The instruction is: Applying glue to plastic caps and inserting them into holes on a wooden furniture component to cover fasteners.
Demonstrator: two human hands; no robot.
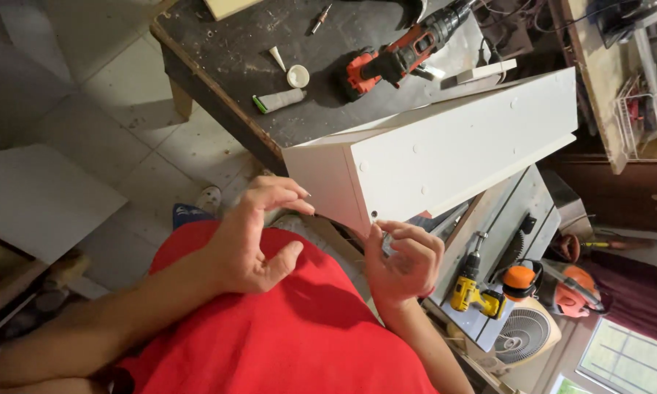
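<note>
A long white wooden box [452, 146] lies on a dark workbench [226, 51], one end jutting over the bench edge toward my red shirt. My left hand [252, 237] hovers at that near end, fingers spread and curled, fingertips touching the box's lower corner and holding nothing. My right hand [408, 266] is just below the box's front corner, beside a small hole [373, 216]. Its fingers pinch a small silver piece [387, 245], too small to identify.
On the bench lie a red and black cordless drill [397, 52], a sealant tube [281, 100], a white cap [298, 76] and a screwdriver [319, 17]. Lower right: a yellow drill [470, 290], orange ear muffs [522, 281], a fan [525, 335]. A white board [40, 197] rests at left.
</note>
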